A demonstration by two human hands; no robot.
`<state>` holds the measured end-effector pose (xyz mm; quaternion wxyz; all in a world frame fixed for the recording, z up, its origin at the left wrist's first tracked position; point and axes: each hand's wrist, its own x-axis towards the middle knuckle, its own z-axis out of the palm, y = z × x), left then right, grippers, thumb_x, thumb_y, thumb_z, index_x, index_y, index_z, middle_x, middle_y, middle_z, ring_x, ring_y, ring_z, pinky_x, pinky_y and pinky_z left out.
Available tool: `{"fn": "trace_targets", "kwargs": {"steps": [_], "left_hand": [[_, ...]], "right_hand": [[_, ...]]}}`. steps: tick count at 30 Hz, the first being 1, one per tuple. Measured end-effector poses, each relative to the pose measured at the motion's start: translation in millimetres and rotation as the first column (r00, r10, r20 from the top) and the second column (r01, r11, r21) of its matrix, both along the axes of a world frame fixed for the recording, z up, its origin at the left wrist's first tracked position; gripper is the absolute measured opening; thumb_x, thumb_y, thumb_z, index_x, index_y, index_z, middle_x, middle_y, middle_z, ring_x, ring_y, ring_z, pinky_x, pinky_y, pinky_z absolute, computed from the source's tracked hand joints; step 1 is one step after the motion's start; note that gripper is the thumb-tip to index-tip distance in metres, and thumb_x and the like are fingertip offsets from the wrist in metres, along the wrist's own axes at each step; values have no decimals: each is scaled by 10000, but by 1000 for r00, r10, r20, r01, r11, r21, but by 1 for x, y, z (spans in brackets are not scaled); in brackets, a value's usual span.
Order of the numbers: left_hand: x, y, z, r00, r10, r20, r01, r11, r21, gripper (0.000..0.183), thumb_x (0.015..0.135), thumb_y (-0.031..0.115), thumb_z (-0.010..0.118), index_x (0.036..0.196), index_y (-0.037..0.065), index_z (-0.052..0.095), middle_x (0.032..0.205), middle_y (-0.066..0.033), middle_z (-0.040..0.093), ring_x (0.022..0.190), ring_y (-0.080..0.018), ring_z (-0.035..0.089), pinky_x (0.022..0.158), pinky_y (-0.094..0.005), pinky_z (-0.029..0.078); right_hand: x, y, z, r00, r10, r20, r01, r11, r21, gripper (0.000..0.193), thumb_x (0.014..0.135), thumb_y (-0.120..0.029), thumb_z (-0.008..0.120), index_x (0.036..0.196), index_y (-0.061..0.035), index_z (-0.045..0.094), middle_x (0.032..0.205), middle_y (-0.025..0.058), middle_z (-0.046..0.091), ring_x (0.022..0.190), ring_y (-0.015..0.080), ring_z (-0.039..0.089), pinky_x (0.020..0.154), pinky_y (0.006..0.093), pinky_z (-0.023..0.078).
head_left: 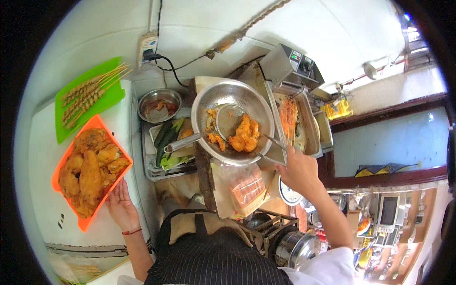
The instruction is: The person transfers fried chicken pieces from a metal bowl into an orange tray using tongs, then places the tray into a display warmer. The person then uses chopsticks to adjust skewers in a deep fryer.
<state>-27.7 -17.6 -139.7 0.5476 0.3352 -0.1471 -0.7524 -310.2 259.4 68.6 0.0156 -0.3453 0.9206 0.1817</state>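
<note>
My right hand (300, 172) is closed round metal tongs (270, 159), whose two arms reach over the rim of a perforated steel colander (202, 102). Their tips are by a golden fried chicken piece (246, 134); smaller orange crumbs lie beside it. A wire strainer with a steel handle (183, 142) reaches into the same colander. At left, my left hand (122, 206) is palm up, its fingers at the near right edge of an orange tray (84, 223), partly under it. Large fried chicken pieces (89, 173) fill that tray.
A green tray (61, 130) of skewers lies behind the orange one, on a white chest top (42, 190). A steel bowl (160, 105), a vegetable tray (168, 142), packaged sausages (247, 190) and a fryer unit (290, 66) surround the colander. Skewers (289, 118) lie in a pan at right.
</note>
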Motion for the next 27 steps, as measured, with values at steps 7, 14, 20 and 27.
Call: {"fn": "trace_targets", "kwargs": {"steps": [7,14,20,27], "left_hand": [[1,-2,5,999,-34,5,34,999,-3,335,969,75,399,1232,-120,327,1255,-301,420,1197,-392,448,1068,-448,388],[7,-4,-2,998,-48,-42,49,999,16,319,964,59,403,1214,-131,353,1261,-294,426,1199,-387,446,1068,-453,386],[7,-6,-4,994,-67,-87,70,997,38,324,964,62,404,1217,-134,352,1274,-288,416,1224,-380,420,1081,-455,368],[6,-5,-1,994,-65,-83,68,997,37,343,967,64,396,1234,-141,331,1281,-299,400,1241,-387,396,1091,-460,351]], "right_hand": [[-25,-46,-2,989,11,144,-46,970,240,262,734,-265,626,825,-23,662,825,150,666,715,293,670,609,390,532],[-69,-65,26,945,-126,303,25,948,318,458,815,-422,566,916,14,662,810,137,659,755,258,647,658,375,521],[-130,-67,6,499,-564,658,513,804,301,338,883,-422,519,831,-94,582,633,26,499,397,61,369,347,196,304],[-138,-59,-25,317,-487,814,572,783,246,448,873,-505,527,733,-79,519,540,-58,386,347,25,260,313,177,187]]}}
